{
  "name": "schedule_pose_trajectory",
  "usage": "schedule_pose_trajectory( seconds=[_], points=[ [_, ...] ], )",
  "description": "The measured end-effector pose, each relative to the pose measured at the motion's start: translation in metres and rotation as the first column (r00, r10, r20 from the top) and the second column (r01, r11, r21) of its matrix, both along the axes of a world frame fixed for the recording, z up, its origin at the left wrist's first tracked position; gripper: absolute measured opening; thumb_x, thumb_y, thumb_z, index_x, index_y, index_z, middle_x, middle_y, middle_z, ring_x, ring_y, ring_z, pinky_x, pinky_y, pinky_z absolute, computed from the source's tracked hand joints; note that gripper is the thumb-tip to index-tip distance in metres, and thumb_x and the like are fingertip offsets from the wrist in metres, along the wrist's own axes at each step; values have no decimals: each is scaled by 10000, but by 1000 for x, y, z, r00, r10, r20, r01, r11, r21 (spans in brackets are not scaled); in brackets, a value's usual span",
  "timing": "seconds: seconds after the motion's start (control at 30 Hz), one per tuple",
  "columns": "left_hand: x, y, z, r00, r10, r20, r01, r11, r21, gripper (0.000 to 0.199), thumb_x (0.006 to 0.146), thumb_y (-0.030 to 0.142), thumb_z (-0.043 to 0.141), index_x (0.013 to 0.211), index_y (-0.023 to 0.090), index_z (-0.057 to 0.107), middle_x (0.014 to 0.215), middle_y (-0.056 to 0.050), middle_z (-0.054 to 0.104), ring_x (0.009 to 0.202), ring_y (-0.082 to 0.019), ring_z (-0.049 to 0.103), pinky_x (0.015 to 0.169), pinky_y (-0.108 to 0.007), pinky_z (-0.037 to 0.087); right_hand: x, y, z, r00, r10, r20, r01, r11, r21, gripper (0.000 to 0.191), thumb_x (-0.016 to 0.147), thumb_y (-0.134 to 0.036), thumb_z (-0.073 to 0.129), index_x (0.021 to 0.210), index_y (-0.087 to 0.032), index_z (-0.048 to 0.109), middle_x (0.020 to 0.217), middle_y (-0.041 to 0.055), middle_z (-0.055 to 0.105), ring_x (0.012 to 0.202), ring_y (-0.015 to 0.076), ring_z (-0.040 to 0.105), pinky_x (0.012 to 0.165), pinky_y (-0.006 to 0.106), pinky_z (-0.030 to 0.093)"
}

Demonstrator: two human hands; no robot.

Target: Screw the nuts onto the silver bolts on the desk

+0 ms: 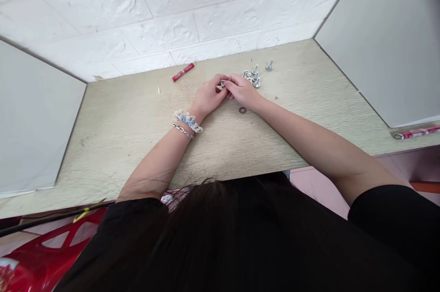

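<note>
My left hand (208, 96), with a scrunchie (188, 120) and a silver bracelet (183, 130) at its wrist, meets my right hand (243, 91) over the middle of the table. Between their closed fingers is a small metal piece (222, 85), held by both hands; its exact shape is mostly hidden. Several bolts with washers (255, 76) stand in a cluster just behind my right hand, and one more bolt (270, 66) is apart to their right. A flat dark washer (242, 110) lies on the table in front of my right hand.
A red tube (183, 72) lies at the back, left of my hands. White brick-patterned wall (172, 3) borders the table (113, 122) behind. Pale panels stand left (34, 118) and right (392, 44). A red chair (68, 241) is at the lower left.
</note>
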State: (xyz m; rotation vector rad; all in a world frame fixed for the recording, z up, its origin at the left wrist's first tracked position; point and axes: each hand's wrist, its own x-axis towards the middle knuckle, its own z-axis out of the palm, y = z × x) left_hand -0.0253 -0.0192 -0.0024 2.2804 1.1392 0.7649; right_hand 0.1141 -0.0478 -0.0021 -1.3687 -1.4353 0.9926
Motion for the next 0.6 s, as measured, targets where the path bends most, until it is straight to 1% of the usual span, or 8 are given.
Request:
schedule_pose_trajectory(
  seconds=[0.23, 0.33, 0.47, 0.6],
  points=[
    [0, 1, -2, 999, -31, 23, 32, 999, -33, 275, 914, 285, 477, 1169, 221, 559, 979, -19, 717, 826, -129, 686, 819, -259, 523, 2, 4, -6, 999, 19, 27, -20, 999, 37, 194, 913, -343, 483, 778, -204, 493, 665, -9, 542, 648, 130, 565, 660, 299, 478],
    [0, 1, -2, 999, -41, 33, 42, 999, -31, 270, 909, 275, 481, 1162, 218, 555, 940, -18, 719, 799, -126, 685, 804, -258, 528, 3, 4, -7, 999, 21, 40, -22, 999, 36, 192, 909, -340, 489, 776, -202, 502, 675, -4, 551, 664, 137, 570, 673, 307, 478],
    [0, 0, -1, 999, -38, 31, 39, 999, -33, 262, 907, 274, 478, 1152, 216, 550, 931, -20, 718, 779, -126, 686, 797, -263, 533, 3, 3, -6, 1000, 22, 20, -22, 999, 34, 181, 905, -329, 497, 776, -202, 503, 667, -6, 548, 652, 133, 561, 654, 298, 473],
    [0, -1, 0, 999, -36, 31, 38, 999, -39, 241, 909, 266, 475, 1134, 215, 543, 919, -15, 717, 755, -122, 684, 777, -261, 535, 2, 3, -5, 1000, 18, 22, -19, 1000, 14, 164, 909, -291, 482, 774, -200, 500, 687, -1, 556, 667, 139, 567, 681, 312, 477]
  ],
)
